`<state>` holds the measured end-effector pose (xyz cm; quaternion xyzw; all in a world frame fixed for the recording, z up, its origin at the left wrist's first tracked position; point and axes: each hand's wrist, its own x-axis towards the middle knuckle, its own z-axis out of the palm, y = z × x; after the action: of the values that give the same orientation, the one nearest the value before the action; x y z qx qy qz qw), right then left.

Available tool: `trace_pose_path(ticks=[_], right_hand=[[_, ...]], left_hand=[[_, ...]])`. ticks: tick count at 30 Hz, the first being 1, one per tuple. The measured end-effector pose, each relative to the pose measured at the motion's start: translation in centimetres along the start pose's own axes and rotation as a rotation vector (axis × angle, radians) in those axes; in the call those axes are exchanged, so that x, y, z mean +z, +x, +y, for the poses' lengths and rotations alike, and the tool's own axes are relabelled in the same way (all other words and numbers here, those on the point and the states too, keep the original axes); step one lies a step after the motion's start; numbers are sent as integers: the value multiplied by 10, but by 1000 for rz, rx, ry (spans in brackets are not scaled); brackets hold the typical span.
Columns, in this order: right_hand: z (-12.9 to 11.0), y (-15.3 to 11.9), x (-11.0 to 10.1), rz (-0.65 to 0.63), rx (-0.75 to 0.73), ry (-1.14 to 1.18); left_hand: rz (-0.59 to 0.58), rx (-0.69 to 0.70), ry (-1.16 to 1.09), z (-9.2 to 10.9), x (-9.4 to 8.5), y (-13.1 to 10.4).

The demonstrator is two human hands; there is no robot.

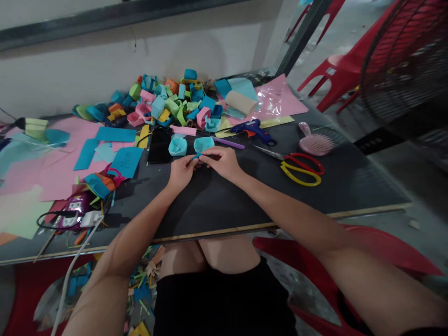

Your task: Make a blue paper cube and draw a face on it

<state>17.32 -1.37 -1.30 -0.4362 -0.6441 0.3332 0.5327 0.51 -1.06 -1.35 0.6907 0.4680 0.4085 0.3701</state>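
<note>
At frame centre, the left hand [182, 173] and right hand [224, 162] pinch a small blue paper piece [197, 156] between them, equally near, just below two light-blue paper cups [178, 146].

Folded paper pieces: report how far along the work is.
The colourful heap by the wall and two light-blue cups look done. The left hand and right hand pinch a small blue piece, shape mostly hidden. Flat blue sheets and pink sheets lie unfolded, probably left to use; total unclear.
</note>
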Motion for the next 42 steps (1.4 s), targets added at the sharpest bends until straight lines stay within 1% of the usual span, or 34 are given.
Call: trace_pose_path(ticks=[2, 4, 6, 8, 10, 13, 15, 16, 19, 21, 23, 26, 31, 35, 37, 39, 42], right_hand=[[1, 1, -1, -32, 22, 32], [-1, 2, -2, -25, 5, 5], [-5, 2, -2, 16, -34, -73], [-9, 2, -3, 50, -38, -142], [-9, 2, -4, 34, 34, -135], [-5, 2, -4, -63, 214, -4], [-3, 0, -4, -99, 252, 38], [-3, -1, -3, -102, 228, 24], [-7, -4, -1, -86, 63, -71], [-11, -6, 0, -69, -12, -89], [-14, -7, 1, -45, -35, -87], [-13, -7, 0, -17, -64, -137], [-10, -7, -1, -26, -127, -234], [-11, -7, -4, -58, -105, -304], [-12, -6, -7, -50, -59, -286], [-10, -4, -9, -47, 39, -175], [-5, 0, -11, -97, 202, 64]], left_hand=[[-1, -3, 13, 0, 0, 0], [16, 0, 52, 0, 1, -1], [79, 15, 131, 2, 0, -3], [166, 70, 242, 4, -2, -5], [214, 156, 345, 7, -4, -5], [198, 235, 423, 11, -6, -6], [178, 252, 443, 13, -6, -7], [176, 252, 443, 14, -6, -8], [213, 195, 392, 16, -5, -13], [243, 144, 359, 16, -4, -16], [241, 105, 338, 17, -3, -18], [203, 78, 337, 18, -1, -19], [152, 34, 291, 17, -2, -18], [111, -38, 114, 12, -2, -14], [88, -73, 0, 11, -2, -11], [75, -48, -71, 11, -4, -9], [76, 43, -45, 12, -8, -7]])
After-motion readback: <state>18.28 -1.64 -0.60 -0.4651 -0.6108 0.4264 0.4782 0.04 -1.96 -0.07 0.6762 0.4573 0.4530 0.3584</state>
